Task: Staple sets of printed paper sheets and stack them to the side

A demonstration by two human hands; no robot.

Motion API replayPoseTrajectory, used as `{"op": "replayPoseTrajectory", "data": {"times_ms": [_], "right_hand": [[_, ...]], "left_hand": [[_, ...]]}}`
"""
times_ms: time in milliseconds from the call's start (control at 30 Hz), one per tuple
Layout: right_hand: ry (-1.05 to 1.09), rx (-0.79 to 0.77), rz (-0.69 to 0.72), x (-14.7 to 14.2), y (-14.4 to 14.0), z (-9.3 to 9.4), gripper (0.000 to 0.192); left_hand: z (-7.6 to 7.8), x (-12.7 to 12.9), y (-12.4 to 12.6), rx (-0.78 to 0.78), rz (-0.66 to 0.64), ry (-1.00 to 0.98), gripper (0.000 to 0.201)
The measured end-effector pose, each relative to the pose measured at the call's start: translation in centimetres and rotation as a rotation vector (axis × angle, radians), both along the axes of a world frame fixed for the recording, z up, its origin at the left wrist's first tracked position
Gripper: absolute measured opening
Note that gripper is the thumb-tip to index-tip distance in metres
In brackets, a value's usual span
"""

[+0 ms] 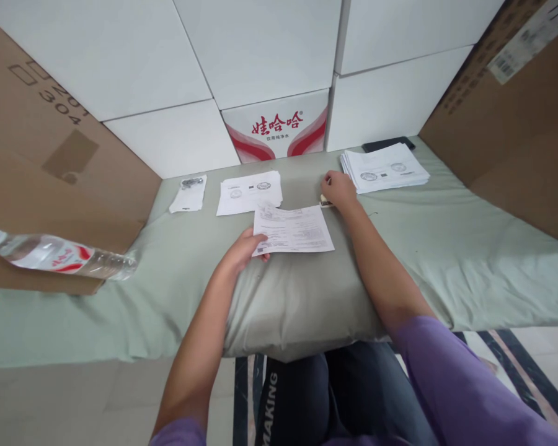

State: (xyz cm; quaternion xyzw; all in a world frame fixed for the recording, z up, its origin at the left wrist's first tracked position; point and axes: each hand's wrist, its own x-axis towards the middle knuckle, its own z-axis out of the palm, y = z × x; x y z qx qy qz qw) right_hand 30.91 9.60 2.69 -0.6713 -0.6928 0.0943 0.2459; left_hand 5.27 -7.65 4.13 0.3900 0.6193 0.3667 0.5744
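My left hand is closed on the lower left corner of a printed paper sheet, thumb on top. The sheet is held just above the green cloth and overlaps the near edge of a paper stack with round stamps. Beyond the sheet's upper right corner is my right hand, its fingers curled down. A small pale yellow and dark item shows under them; its kind is unclear. Just right of that hand lies a thicker stack of stamped papers.
Small dark metallic items lie on a white slip at the left. A black flat object sits behind the thicker stack. Cardboard boxes flank both sides, a water bottle is at left, and white boxes stand behind.
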Motion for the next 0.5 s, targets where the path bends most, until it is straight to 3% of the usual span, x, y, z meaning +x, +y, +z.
{"op": "replayPoseTrajectory", "data": {"times_ms": [300,400,500], "right_hand": [[0.036,-0.028,0.057,0.4,-0.1,0.2,0.022],[0.051,-0.032,0.053,0.5,0.0,0.2,0.022],[0.062,-0.040,0.051,0.7,0.2,0.1,0.022]], "left_hand": [[-0.7,0.3,-0.2,0.000,-0.009,-0.048,0.033],[0.2,-0.4,0.0,0.013,0.088,-0.136,0.027],[1.2,-0.3,0.8,0.019,0.267,-0.262,0.019]]}}
